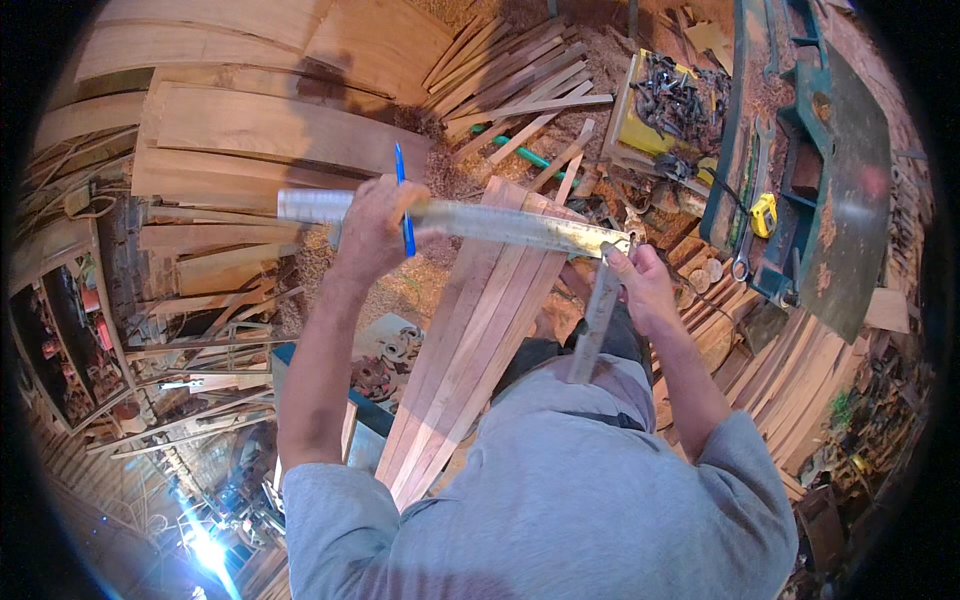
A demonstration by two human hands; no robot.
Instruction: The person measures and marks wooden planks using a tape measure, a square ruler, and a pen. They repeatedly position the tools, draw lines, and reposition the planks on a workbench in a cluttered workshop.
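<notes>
A steel framing square (pixel 500 224) spans the upper ends of several long wooden strips (pixel 470 330) lying side by side. Its shorter arm (pixel 597 325) points down toward my body. My right hand (pixel 645 285) pinches the square near its corner. Closed around the long blade toward its left end is my left hand (pixel 375 230), with a blue pen (pixel 404 200) sticking out between its fingers. Part of the blade by the left hand is blurred. I cannot tell whether the blade touches the strips along its length.
Wide planks (pixel 280 130) are stacked at the far left. Thin offcuts (pixel 520 80) lie beyond the strips. At right are a yellow box of dark metal bits (pixel 650 125), a yellow tape measure (pixel 763 214), a wrench (pixel 745 255) and a green machine (pixel 845 190). A bright light (pixel 208 552) glares lower left.
</notes>
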